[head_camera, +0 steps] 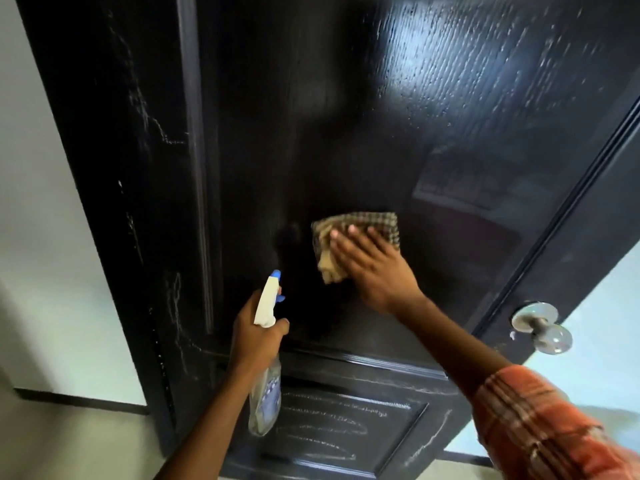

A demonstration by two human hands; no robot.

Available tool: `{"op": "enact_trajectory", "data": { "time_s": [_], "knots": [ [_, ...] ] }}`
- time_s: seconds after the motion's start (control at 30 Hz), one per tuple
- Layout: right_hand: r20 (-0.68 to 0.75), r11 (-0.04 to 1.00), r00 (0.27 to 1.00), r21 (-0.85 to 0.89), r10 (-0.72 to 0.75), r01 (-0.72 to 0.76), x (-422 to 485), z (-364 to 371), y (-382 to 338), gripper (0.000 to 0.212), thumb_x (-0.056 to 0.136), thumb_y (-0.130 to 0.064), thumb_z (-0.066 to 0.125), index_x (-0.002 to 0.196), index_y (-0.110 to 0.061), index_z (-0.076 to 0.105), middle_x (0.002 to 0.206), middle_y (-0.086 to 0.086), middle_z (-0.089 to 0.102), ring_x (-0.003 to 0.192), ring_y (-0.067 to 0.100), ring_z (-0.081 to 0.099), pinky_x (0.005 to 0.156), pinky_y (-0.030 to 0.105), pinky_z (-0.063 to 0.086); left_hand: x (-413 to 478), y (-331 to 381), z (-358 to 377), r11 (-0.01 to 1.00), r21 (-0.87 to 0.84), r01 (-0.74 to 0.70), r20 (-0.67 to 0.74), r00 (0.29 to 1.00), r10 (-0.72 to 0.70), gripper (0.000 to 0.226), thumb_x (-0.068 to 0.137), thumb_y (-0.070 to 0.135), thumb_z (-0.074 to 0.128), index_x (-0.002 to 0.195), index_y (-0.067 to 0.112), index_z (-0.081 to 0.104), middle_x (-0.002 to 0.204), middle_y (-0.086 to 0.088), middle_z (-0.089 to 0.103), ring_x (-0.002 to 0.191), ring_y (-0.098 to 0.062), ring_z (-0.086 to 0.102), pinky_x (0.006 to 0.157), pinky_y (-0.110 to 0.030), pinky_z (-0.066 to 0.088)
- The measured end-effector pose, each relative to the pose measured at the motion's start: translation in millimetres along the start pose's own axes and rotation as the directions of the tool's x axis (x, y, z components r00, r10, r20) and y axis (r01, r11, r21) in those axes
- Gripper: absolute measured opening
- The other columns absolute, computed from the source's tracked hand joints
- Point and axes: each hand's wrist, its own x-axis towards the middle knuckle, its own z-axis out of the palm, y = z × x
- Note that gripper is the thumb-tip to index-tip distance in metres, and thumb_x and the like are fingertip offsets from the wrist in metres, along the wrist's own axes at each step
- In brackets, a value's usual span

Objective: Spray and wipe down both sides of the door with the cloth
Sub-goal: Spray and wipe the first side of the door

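Note:
A glossy black panelled door (311, 116) fills most of the view, its upper right wet with spray droplets. My right hand (374, 268) presses a folded brown checked cloth (360, 226) flat against the middle of the large panel. My left hand (256, 337) grips a clear spray bottle (266, 393) with a white head and blue nozzle, pointed at the door just left of the cloth. White dusty streaks mark the door's left stile and the lower panel (329, 420).
A round metal door knob (543, 327) sticks out at the door's right edge. Pale walls stand on both sides, with a dark skirting board (79, 400) at the lower left. My right arm wears an orange checked sleeve (540, 424).

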Motion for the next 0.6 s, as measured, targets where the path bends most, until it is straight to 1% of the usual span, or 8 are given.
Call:
{"op": "enact_trajectory", "data": {
  "time_s": [0.07, 0.13, 0.2, 0.3, 0.37, 0.43, 0.5, 0.6],
  "knots": [
    [0.071, 0.995, 0.993, -0.017, -0.096, 0.097, -19.7, 3.1, 4.8, 0.064, 0.086, -0.02, 0.045, 0.149, -0.012, 0.037, 0.157, 0.004, 0.03, 0.145, 0.025, 0.025, 0.12, 0.041, 0.016, -0.4, 9.1, 6.5, 1.0, 0.009, -0.007, 0.012, 1.0, 0.007, 0.052, 0.077, -0.01, 0.066, 0.114, 0.026, 0.063, 0.103, 0.004, 0.065, 0.055, -0.004, 0.052, 0.051, -0.016, 0.044],
    [0.054, 0.998, 0.998, -0.037, -0.046, 0.048, -16.1, -8.0, 27.0, 0.066, 0.084, -0.021, 0.045, 0.149, -0.011, 0.036, 0.156, 0.005, 0.029, 0.145, 0.024, 0.024, 0.119, 0.041, 0.012, -0.2, 16.8, 12.5, 0.999, 0.022, -0.024, 0.024, 0.999, 0.024, 0.052, 0.077, -0.009, 0.067, 0.108, 0.032, 0.062, 0.101, 0.004, 0.065, 0.059, -0.005, 0.054, 0.053, -0.016, 0.045],
    [-0.058, 0.989, 0.989, -0.038, 0.139, -0.141, -2.2, -28.2, 60.5, 0.069, 0.082, -0.019, 0.047, 0.149, -0.009, 0.036, 0.157, 0.009, 0.029, 0.145, 0.031, 0.025, 0.119, 0.045, 0.009, 0.9, 23.1, 17.4, 0.998, 0.033, -0.047, 0.044, 0.998, 0.046, 0.052, 0.076, -0.009, 0.067, 0.104, 0.034, 0.062, 0.102, 0.003, 0.065, 0.06, -0.007, 0.052, 0.053, -0.017, 0.045],
    [-0.208, 0.887, 0.864, 0.054, 0.459, -0.458, 15.1, -59.9, 109.1, 0.062, 0.094, -0.023, 0.048, 0.151, -0.01, 0.03, 0.159, 0.012, 0.024, 0.147, 0.036, 0.019, 0.12, 0.045, 0.006, 1.9, 30.7, 24.2, 0.998, 0.031, -0.047, 0.051, 0.998, 0.045, 0.048, 0.076, -0.009, 0.067, 0.108, 0.027, 0.063, 0.1, 0.002, 0.065, 0.059, -0.008, 0.051, 0.05, -0.016, 0.043],
    [-0.254, 0.841, 0.803, 0.101, 0.539, -0.532, 16.1, -62.6, 108.4, 0.063, 0.095, -0.028, 0.049, 0.152, -0.009, 0.028, 0.159, 0.012, 0.021, 0.147, 0.037, 0.016, 0.12, 0.047, 0.006, 1.9, 36.0, 28.8, 0.999, 0.031, -0.042, 0.054, 0.998, 0.041, 0.048, 0.076, -0.008, 0.067, 0.106, 0.029, 0.062, 0.093, 0.005, 0.062, 0.061, -0.007, 0.053, 0.051, -0.016, 0.045],
    [-0.227, 0.873, 0.843, 0.097, 0.488, -0.479, 1.4, -42.7, 83.5, 0.067, 0.09, -0.027, 0.055, 0.15, -0.007, 0.031, 0.158, 0.013, 0.024, 0.145, 0.039, 0.019, 0.12, 0.047, 0.004, 1.7, 40.5, 33.1, 0.998, 0.024, -0.053, 0.077, 0.996, 0.051, 0.048, 0.076, -0.009, 0.066, 0.105, 0.029, 0.062, 0.088, 0.008, 0.059, 0.058, -0.001, 0.053, 0.051, -0.014, 0.047],
    [-0.104, 0.944, 0.938, 0.049, 0.33, -0.326, -30.0, -16.0, 51.6, 0.074, 0.081, -0.021, 0.061, 0.148, -0.008, 0.034, 0.157, 0.011, 0.027, 0.144, 0.036, 0.022, 0.12, 0.045, 0.003, 0.5, 45.0, 37.8, 0.998, 0.015, -0.059, 0.097, 0.994, 0.057, 0.05, 0.076, -0.009, 0.066, 0.097, 0.036, 0.061, 0.084, 0.007, 0.058, 0.056, -0.001, 0.052, 0.05, -0.013, 0.046],
    [0.091, 0.994, 0.99, -0.036, 0.108, -0.105, -71.7, -0.1, 43.9, 0.077, 0.076, -0.02, 0.051, 0.15, -0.012, 0.031, 0.157, 0.003, 0.025, 0.145, 0.029, 0.023, 0.121, 0.043, 0.006, -2.0, 51.5, 42.3, 0.999, 0.001, -0.054, 0.113, 0.992, 0.054, 0.056, 0.078, -0.01, 0.065, 0.087, 0.044, 0.055, 0.084, 0.006, 0.058, 0.062, -0.007, 0.052, 0.053, -0.017, 0.047]
  ]
}}
